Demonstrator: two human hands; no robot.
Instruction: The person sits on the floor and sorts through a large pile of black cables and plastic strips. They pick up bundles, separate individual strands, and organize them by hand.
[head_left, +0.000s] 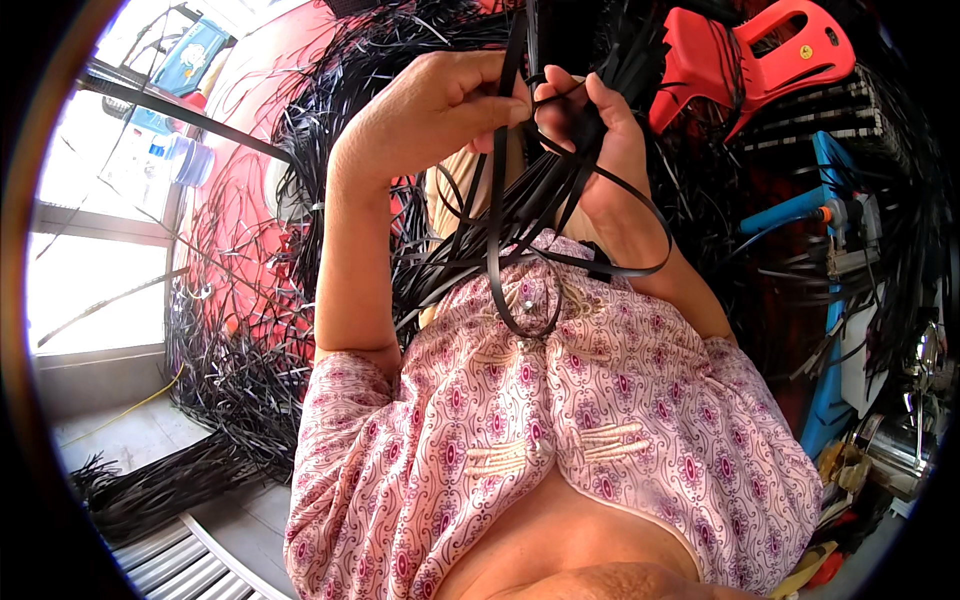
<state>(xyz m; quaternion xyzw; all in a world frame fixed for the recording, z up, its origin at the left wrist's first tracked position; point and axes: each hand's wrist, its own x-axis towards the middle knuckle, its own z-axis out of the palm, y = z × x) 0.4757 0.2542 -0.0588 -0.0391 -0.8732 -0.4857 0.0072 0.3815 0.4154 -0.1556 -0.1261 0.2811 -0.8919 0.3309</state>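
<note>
My left hand (455, 110) is closed in a pinch, thumb against fingers, on a flat black plastic strip (496, 215). That strip hangs down and curves into a loop over my patterned shirt. Just to the right, my right hand (610, 140) has its palm partly turned up and its fingers curled round more black strips. A thin strip crosses between its thumb and fingertips, close to the left hand. A loose bundle of black strips (545, 195) runs below the hands across my lap, partly hidden by the right hand and wrist.
Tangled black strips (235, 350) cover the red surface (235, 150) on the left. A red plastic chair (745, 60) stands at the far right, above a blue frame (830, 200) with a hose. White slats (180, 565) lie at the lower left. A clear plastic bottle (190, 160) is near the window.
</note>
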